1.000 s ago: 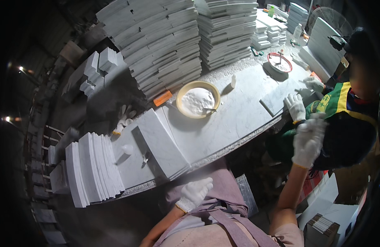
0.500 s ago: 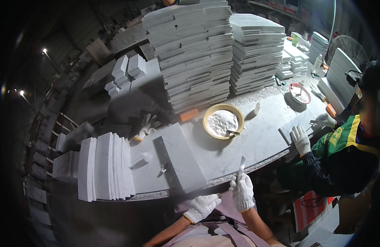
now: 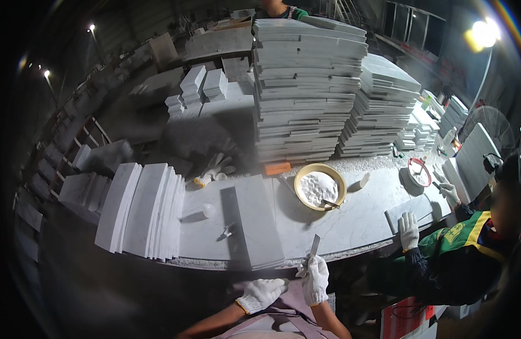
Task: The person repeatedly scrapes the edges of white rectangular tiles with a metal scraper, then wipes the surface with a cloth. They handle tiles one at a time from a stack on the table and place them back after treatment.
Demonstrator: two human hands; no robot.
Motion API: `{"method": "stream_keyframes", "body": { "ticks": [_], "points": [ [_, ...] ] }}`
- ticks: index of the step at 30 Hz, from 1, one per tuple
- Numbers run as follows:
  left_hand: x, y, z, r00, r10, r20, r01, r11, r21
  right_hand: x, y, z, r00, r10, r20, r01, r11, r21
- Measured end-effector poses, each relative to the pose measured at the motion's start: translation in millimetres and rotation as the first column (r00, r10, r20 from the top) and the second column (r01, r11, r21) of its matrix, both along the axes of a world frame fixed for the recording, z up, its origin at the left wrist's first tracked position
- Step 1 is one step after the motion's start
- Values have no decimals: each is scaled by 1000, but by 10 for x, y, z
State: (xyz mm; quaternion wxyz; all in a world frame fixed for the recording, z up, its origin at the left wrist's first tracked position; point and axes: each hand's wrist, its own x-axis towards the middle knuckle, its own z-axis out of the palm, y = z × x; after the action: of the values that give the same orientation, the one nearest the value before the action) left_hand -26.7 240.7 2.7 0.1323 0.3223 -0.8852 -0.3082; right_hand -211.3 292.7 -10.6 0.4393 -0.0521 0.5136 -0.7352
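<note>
In a white knit glove, my right hand (image 3: 315, 281) grips a putty knife (image 3: 315, 246), its flat metal blade pointing up. My left hand (image 3: 262, 295), also gloved, is closed just left of it, over my apron; what its fingers hold, if anything, I cannot make out. Both hands are off the near edge of the table (image 3: 305, 243). Beyond them lies a long pale stone slab (image 3: 254, 217). A yellow bowl (image 3: 342, 183) of white paste (image 3: 317, 188) stands further back, with a second putty knife (image 3: 331, 204) resting in it.
Tall stacks of stone slabs (image 3: 305, 96) rise at the back, and upright slabs (image 3: 142, 209) line the left end. A spare glove (image 3: 215, 169), an orange block (image 3: 278, 168) and a small bottle (image 3: 365, 180) lie between. A co-worker's gloved hand (image 3: 409, 230) rests on a slab at right.
The view has swung left and up, so the table things sit further right and a person shows behind the tall stack. Both my hands keep nearly the same pose, the right still gripping the putty knife.
</note>
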Motion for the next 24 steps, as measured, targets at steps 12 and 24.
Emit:
{"method": "stream_keyframes", "body": {
  "ticks": [12, 24],
  "points": [
    [201, -365, 154, 915, 153, -374, -334, 808, -485, -142, -49, -120, 995, 53, -86, -55, 998, -28],
    [275, -820, -283, 939, 249, -238, -333, 831, -445, -213, -810, -89, 781, 137, -609, -163, 987, 12]
  ]
}}
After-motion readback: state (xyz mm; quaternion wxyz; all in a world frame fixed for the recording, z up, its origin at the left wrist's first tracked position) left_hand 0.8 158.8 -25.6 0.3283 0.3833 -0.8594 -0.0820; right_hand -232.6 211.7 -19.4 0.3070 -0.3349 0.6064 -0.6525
